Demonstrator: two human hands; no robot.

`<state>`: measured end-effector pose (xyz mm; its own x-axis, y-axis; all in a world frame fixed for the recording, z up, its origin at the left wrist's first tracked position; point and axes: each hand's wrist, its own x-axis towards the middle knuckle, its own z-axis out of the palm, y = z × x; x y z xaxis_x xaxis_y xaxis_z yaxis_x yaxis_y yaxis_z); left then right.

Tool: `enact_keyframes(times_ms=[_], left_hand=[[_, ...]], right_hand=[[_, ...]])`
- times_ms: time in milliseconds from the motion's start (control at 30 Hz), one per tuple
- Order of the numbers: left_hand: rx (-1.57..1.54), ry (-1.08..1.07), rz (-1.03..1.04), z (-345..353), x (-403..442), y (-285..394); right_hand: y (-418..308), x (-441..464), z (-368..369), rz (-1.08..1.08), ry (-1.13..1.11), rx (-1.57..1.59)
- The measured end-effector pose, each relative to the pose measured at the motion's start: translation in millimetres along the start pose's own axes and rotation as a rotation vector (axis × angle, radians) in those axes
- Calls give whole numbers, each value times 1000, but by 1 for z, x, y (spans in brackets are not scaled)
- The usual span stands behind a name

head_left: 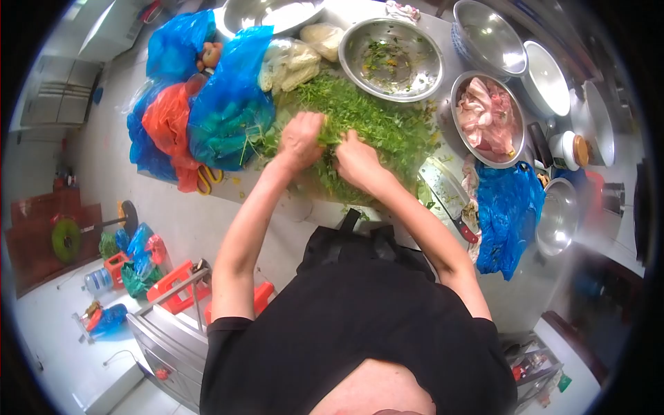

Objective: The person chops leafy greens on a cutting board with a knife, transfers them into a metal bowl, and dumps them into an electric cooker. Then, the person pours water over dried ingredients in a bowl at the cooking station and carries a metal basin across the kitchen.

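A broad heap of leafy green herbs [401,131] is spread over the table in front of me. Over its left part, my left hand [301,142] is closed on a small bunch of green stems [332,131]. My right hand [356,160] grips the same bunch from the other side, fingers curled, close to the left hand. Beyond the heap stands a steel bowl [353,59] with scraps of greens inside. To the right, a knife [465,228] with a dark red handle lies near the table's front edge.
Blue plastic bags [232,104] and a red bag [169,128] crowd the left. At right are a bowl of raw meat [487,114], stacked steel bowls [491,38], a white-bodied jar [568,150] and a blue bag [508,214]. Yellow scissor handles [207,180] poke out at the front left.
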<state>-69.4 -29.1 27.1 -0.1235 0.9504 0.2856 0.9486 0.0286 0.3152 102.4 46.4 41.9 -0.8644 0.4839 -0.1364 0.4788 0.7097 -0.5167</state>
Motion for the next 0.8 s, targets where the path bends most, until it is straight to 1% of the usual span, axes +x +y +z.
enact_keyframes(times_ms=[33,67,100,167,233,267,300,367,400,467,500,567,600,633,700,733,767,800], left_hand=[[38,-27,41,9,-4,0],[44,-37,40,18,-10,4],[28,2,35,28,-17,8],[39,-58,-78,53,-37,12],[137,-67,-231,58,-41,28],[160,-70,-291,59,-38,37],[156,-68,-285,61,-35,42],[148,-95,-356,62,-31,43],[114,-107,-355,64,-30,40],[90,-121,-343,58,-26,38],[63,-134,-324,53,-24,37],[66,-146,-321,48,-19,35],[60,-154,-309,48,-18,34],[64,-163,-313,48,-17,34],[58,-191,-345,49,-13,33],[52,-198,-341,48,-10,30],[49,-273,-362,47,-7,27],[44,-347,-383,48,-4,24]], right_hand=[[1,-12,-8,27,-55,-27],[3,-31,-16,-27,51,104],[10,-53,-22,-81,157,232],[35,-92,-31,-122,383,319],[61,-130,-47,75,498,109],[85,-150,-47,184,512,-41],[110,-169,-43,289,523,-189],[147,-202,-33,474,395,-296],[161,-216,-25,473,393,-295],[182,-231,-11,455,266,-344],[184,-230,-10,448,260,-336],[187,-230,-6,519,70,-453],[187,-224,-6,624,27,-504],[184,-222,-6,623,20,-497],[175,-221,-14,707,-14,-551],[178,-228,-10,686,24,-551],[179,-235,-5,700,18,-554],[178,-239,-3,643,42,-547]])
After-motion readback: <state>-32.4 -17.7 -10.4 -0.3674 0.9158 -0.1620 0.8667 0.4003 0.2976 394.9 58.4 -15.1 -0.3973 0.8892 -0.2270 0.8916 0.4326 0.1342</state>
